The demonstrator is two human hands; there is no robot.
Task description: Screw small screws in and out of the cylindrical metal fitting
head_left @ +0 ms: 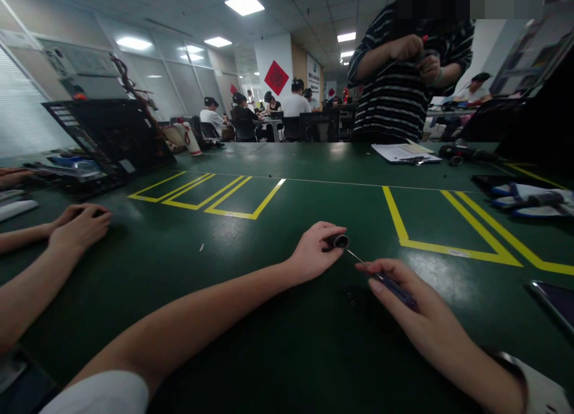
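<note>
My left hand grips a small dark cylindrical part between thumb and fingers, its round open end turned toward my right side. In my right hand is a screwdriver with a dark blue handle and a thin metal shaft. The shaft's tip meets or nearly meets the edge of the round end; exact contact is too small to make out. On the green table below lie a couple of tiny ring-like pieces, close to my right hand.
Yellow tape marks boxes on the green table. A co-worker's hands rest at left. A clipboard with papers lies before a standing person in a striped shirt. Blue-handled tools and a phone-like device are at right.
</note>
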